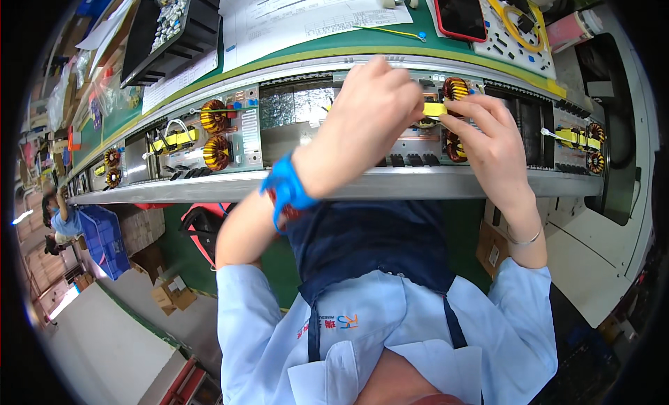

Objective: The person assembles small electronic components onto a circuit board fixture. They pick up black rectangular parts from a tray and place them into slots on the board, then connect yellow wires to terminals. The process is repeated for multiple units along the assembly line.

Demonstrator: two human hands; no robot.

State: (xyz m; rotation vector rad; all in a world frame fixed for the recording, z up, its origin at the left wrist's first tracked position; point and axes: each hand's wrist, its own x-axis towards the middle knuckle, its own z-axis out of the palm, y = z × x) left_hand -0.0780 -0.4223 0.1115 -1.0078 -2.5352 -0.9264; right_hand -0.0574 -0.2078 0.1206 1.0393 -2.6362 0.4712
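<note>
- Yellow block [435, 110]: one at the hands, set between both grips over a circuit board [433, 154].
- Left hand [383, 102]: blurred, fingers curled, back of hand up, left of the block. Cannot tell whether its grip is spread or pinching; fingertips hidden.
- Right hand [491, 130]: wrist bent, reaching up and leftward. Its grip pinches the block's right end between thumb and finger.
- Forearms: two, elbows out, converging on the block. One blue wrist strap [289, 189] below the left grip; one thin, shiny bracelet [526, 239] below the right.
- Ring coils [214, 153]: eight visible in four pairs, copper-toned windings; one pair just beside the right grip, two pairs left of the left grip, one pair to the right.
- Smooth metal rail [390, 185]: one, long, nearer the body than both grips.
- Beyond the grips, green desk [439, 48]: one red-edged, glossy phone [460, 13]; one black, ribbed tray [204, 22] of small whitish parts [169, 22].
</note>
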